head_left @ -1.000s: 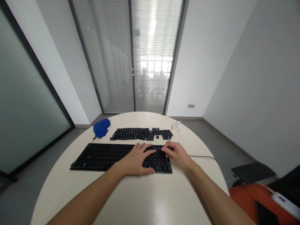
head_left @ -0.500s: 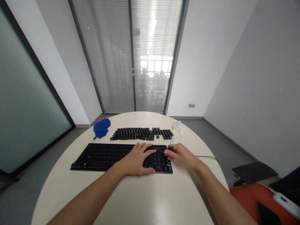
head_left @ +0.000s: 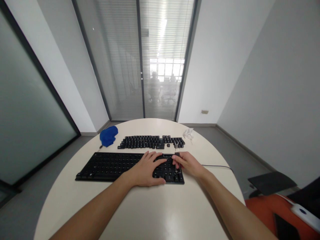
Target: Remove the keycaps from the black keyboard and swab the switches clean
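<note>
Currently, head view: one camera, looking down over both hands on a round pale table [head_left: 142, 213].
Keyboard: black keyboard [head_left: 112, 166], flat on the table in front of the person, long side running left to right; its right part lies under and beside the hands.
Left hand: left hand [head_left: 147, 170] palm down across the right half of the keyboard, fingers spread apart, thumb along the near edge; nothing gripped.
Right hand: right hand [head_left: 187, 163] at the keyboard's right end, thumb and fingers pinched together on a small tool [head_left: 177, 154].
Tool: dark grip with thin wire at both ends, held above the right-hand keys; contact between lower wire and a key, cannot tell.
Keycaps: black keycaps [head_left: 141, 142] set out in rows beyond the keyboard; legends too small to read.
Cloth: blue cloth [head_left: 108, 136], left of the keycaps.
Tissue: crumpled white tissue [head_left: 188, 134], just beyond their right end.
Cable: thin dark cable [head_left: 217, 166], trailing right toward the table edge.
Seat: orange-red seat [head_left: 262, 213], lower right, bearing a white device [head_left: 306, 215].
</note>
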Action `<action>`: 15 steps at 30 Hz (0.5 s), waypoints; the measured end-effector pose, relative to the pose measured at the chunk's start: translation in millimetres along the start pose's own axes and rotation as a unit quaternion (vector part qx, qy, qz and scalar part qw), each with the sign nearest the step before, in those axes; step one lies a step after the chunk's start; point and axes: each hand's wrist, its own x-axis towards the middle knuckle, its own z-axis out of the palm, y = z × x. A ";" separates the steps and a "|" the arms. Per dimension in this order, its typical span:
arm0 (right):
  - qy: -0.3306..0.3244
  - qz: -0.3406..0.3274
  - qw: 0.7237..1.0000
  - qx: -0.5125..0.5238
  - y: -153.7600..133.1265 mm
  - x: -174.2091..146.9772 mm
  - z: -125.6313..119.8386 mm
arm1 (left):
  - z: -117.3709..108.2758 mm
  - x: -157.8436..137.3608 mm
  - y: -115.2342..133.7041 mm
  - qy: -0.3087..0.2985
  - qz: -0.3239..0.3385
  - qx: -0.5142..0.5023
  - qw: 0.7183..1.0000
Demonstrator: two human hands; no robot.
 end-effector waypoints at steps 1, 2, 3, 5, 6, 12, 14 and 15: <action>-0.008 0.004 1.000 0.002 -0.2 -0.6 -1.0 | -0.1 0.1 0.0 -0.001 0.000 0.000 1.000; -0.015 0.008 1.000 0.002 -0.2 -1.2 -2.2 | -0.2 0.1 -0.1 -0.001 0.001 0.000 1.000; -0.018 0.011 1.000 -0.001 0.0 -2.0 -3.4 | -0.1 0.1 -0.2 -0.001 0.002 -0.001 1.000; -0.017 0.016 1.000 -0.007 0.3 -3.8 -5.8 | 0.4 0.0 -0.7 0.001 0.004 -0.001 1.000; -0.017 0.018 1.000 -0.008 0.2 -4.9 -7.0 | 0.8 -0.2 -1.0 0.002 0.004 -0.001 1.000; -0.057 -0.001 0.998 -0.009 -13.0 -15.2 -15.6 | 2.2 -0.7 -1.6 0.006 0.001 -0.009 1.000; -0.080 -0.007 0.997 -0.012 -19.4 -18.8 -18.4 | 1.7 -0.6 -1.1 0.006 -0.001 -0.008 1.000; -0.084 -0.009 0.996 -0.014 -21.8 -19.9 -19.2 | 1.3 -0.5 -0.8 0.005 -0.002 -0.007 1.000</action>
